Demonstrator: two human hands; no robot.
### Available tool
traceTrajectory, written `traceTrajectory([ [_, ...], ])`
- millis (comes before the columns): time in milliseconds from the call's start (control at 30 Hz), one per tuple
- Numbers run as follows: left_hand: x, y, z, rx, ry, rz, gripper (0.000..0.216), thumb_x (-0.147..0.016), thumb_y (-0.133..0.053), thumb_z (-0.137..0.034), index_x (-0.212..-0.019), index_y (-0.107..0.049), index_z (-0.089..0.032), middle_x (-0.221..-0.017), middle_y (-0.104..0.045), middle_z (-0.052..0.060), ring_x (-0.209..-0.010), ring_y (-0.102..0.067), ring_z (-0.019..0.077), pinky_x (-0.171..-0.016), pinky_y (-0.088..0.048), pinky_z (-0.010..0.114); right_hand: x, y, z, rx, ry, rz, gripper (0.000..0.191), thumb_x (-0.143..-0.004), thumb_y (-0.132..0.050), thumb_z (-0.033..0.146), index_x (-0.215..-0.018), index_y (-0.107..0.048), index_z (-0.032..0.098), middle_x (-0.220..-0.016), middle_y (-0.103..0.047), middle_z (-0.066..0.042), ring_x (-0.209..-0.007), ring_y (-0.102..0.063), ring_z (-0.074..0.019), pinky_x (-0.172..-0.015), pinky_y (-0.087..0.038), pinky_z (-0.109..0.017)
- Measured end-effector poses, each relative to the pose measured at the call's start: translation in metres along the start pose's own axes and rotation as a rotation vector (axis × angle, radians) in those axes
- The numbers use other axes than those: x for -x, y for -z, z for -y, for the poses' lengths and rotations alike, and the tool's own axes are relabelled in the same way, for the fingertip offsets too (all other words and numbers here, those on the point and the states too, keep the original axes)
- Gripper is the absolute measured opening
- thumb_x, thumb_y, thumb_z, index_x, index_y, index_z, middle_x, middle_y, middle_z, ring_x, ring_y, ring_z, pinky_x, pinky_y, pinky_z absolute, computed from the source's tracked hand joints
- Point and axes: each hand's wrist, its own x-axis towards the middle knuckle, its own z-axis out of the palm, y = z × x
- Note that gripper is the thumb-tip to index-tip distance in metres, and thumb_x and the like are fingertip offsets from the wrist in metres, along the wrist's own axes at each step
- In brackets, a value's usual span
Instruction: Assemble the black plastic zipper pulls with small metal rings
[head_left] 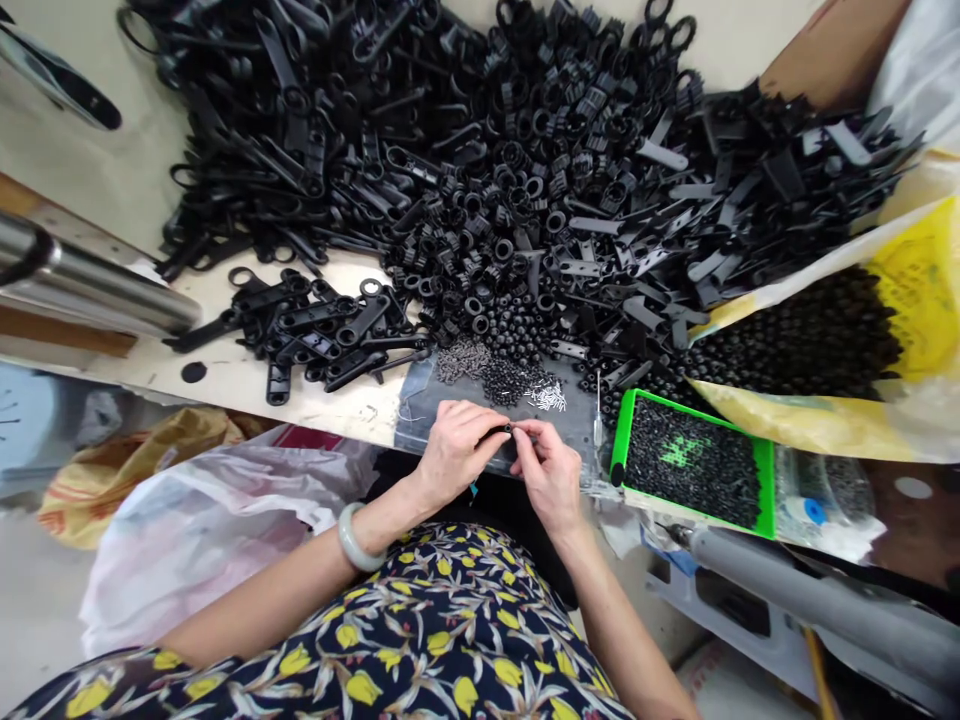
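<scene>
My left hand (456, 446) is closed on a small black plastic part (508, 430), mostly covered by the fingers; a round end with a hole shows. My right hand (551, 475) is pinched right at that end, and whatever sits between its fingertips is too small to make out. Just beyond both hands, on a dark mat (420, 410), lie a little heap of silver pins (547, 394), a pile of tiny black pieces (507, 382) and a pile of greyish springs or similar bits (463, 358). Black balls (517, 328) are heaped behind them.
Black handles (330, 330) lie to the left. A large mound of black rings and levers (450, 150) covers the back. On the right are a green tray (621, 440) of tiny black pieces and a yellow-white sack (795, 430) of black balls. A metal post (112, 285) stands left.
</scene>
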Motion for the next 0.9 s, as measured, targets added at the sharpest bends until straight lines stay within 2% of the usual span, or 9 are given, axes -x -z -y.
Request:
traceTrajectory([
  [233, 0.004, -0.006, -0.005, -0.023, 0.070, -0.030, 0.008, -0.099, -0.067, -0.028, -0.099, -0.073, -0.023, -0.099, -0.082, 0.003, -0.095, -0.072, 0.0212, -0.091, -0.039, 0.044, 0.000, -0.002, -0.004, -0.043, -0.001, -0.022, 0.024, -0.102, -0.060, 0.044, -0.110, -0.070, 0.024, -0.069, -0.071, 0.004, -0.051, -0.066, -0.0134, -0.058, -0.054, -0.026],
  [367, 0.002, -0.005, -0.004, -0.018, 0.073, -0.028, 0.008, -0.098, -0.069, -0.029, -0.098, -0.073, -0.022, -0.100, -0.082, 0.003, -0.093, -0.071, 0.0208, -0.090, -0.039, 0.044, -0.001, -0.002, -0.001, -0.134, 0.019, -0.103, 0.022, -0.101, -0.063, 0.042, -0.108, -0.071, 0.023, -0.088, -0.075, -0.001, -0.054, -0.063, -0.0114, -0.055, -0.053, -0.026],
  [467, 0.002, -0.006, -0.003, -0.011, 0.080, -0.026, 0.009, -0.098, -0.069, -0.030, -0.096, -0.073, -0.022, -0.101, -0.082, 0.003, -0.094, -0.070, 0.0212, -0.089, -0.039, 0.043, -0.005, -0.001, 0.003, -0.094, 0.167, -0.196, 0.018, -0.100, -0.065, 0.038, -0.102, -0.074, 0.022, -0.104, -0.075, -0.007, -0.075, -0.070, -0.0162, -0.061, -0.058, -0.029],
  [567, 0.003, -0.006, -0.002, -0.003, 0.085, -0.041, 0.007, -0.097, -0.069, -0.028, -0.096, -0.074, -0.023, -0.100, -0.082, 0.002, -0.094, -0.070, 0.0213, -0.088, -0.040, 0.043, -0.010, -0.001, 0.005, 0.036, 0.344, -0.203, 0.013, -0.100, -0.065, 0.031, -0.101, -0.076, 0.024, -0.104, -0.074, -0.008, -0.094, -0.072, -0.0206, -0.076, -0.062, -0.034],
  [767, 0.006, -0.008, 0.001, -0.006, 0.067, -0.033, 0.009, -0.099, -0.067, -0.028, -0.098, -0.074, -0.024, -0.101, -0.082, 0.001, -0.094, -0.068, 0.0200, -0.088, -0.039, 0.043, -0.012, -0.001, -0.006, 0.311, 0.515, -0.188, 0.016, -0.104, -0.060, 0.026, -0.106, -0.076, 0.026, -0.105, -0.077, -0.008, -0.096, -0.075, -0.0199, -0.085, -0.065, -0.035],
  [900, 0.009, -0.009, 0.004, -0.042, 0.005, -0.038, 0.013, -0.101, -0.062, -0.027, -0.103, -0.075, -0.024, -0.106, -0.082, 0.002, -0.095, -0.068, 0.0202, -0.089, -0.039, 0.043, -0.014, 0.002, -0.006, 0.348, 0.616, -0.148, 0.022, -0.104, -0.059, 0.020, -0.114, -0.077, 0.027, -0.111, -0.079, -0.007, -0.100, -0.077, -0.0194, -0.092, -0.064, -0.034],
])
